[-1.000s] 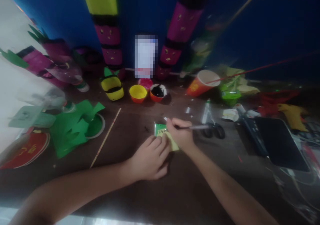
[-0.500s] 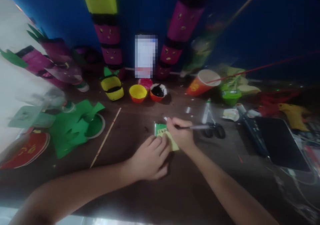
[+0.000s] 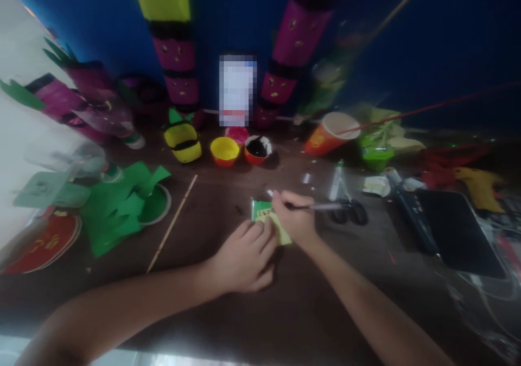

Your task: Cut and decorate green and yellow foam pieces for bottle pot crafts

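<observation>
A small yellow paper with dark handwriting along its top edge lies over a green piece on the dark table. My left hand rests on the paper's left side, fingers curled and pressing it down. At the upper right of the paper, my right hand is closed in a writing grip on a slim pen. The pen's shaft points to the right, and its tip is hidden by the fingers. Black-handled scissors lie just right of the pen's end.
Small cups of yellow paint and black paint stand at the back. A wooden stick and green sheets lie left. Rightward are a paper cup, a tablet and a yellow glue gun.
</observation>
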`<state>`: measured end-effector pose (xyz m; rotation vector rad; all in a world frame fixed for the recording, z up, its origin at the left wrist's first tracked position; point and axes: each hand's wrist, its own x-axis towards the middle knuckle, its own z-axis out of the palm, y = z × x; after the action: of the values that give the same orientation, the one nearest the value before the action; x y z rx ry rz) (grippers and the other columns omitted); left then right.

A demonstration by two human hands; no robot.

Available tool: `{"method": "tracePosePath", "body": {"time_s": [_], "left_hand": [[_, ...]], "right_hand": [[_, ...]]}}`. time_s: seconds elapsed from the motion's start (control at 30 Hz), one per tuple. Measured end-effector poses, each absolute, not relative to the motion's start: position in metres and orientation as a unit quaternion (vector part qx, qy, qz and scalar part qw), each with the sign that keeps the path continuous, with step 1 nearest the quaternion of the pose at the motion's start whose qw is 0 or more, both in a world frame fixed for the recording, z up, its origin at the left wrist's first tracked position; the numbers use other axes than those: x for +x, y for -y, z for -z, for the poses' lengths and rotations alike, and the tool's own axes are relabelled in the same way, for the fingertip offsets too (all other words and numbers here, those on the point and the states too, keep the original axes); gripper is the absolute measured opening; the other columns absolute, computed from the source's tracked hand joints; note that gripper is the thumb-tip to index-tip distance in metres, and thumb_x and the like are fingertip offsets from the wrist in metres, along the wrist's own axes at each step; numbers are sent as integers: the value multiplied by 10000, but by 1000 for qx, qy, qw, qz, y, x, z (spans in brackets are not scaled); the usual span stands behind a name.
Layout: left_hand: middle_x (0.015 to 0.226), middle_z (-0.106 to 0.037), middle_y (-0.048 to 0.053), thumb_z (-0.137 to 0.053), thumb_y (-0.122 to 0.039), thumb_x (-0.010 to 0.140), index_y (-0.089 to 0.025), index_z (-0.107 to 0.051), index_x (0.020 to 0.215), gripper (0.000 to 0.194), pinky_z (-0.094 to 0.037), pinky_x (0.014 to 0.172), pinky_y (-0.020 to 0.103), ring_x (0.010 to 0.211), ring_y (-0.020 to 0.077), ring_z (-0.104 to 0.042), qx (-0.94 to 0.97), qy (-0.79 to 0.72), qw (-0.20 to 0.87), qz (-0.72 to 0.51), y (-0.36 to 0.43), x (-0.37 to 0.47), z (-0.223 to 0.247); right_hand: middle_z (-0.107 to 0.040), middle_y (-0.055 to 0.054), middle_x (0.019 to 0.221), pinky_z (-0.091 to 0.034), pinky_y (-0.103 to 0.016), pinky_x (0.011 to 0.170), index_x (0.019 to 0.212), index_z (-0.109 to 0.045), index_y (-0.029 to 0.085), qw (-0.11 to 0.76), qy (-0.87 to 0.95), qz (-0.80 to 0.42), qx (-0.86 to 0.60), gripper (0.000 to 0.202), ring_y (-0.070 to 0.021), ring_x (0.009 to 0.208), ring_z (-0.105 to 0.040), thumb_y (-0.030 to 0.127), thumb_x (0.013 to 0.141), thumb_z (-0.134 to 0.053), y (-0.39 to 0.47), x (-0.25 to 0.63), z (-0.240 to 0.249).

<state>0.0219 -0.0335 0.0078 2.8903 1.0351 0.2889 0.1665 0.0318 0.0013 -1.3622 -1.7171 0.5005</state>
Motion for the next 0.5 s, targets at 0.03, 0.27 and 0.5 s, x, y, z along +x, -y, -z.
{"method": "tracePosePath", "body": {"time_s": [0.03,0.27,0.5], "left_hand": [[1237,-477,197,-356,-391,842,-28,-441,1218,529,-306,941,387,1103,284,-433,937,-336,29,-94,33,22,-8],[1231,-482,191,-360,-392,841,-35,-449,1209,520,-310,938,383,1101,282,-433,938,-333,31,-89,33,21,-8],[1249,-473,193,-362,-399,839,-33,-438,1222,535,-306,944,387,1111,283,-428,937,-336,30,-90,33,22,-7]], "right_hand": [[-268,63,414,-255,-218,429,429,-289,179,432,690,-201,-546,413,-59,408,-267,218,790,-486,-32,167,-1],[-258,64,421,-254,-221,431,431,-284,181,434,688,-199,-546,411,-60,408,-263,215,786,-488,-32,167,1],[-267,64,418,-257,-222,433,429,-293,180,431,693,-196,-544,408,-62,409,-271,213,786,-490,-32,168,2]]}}
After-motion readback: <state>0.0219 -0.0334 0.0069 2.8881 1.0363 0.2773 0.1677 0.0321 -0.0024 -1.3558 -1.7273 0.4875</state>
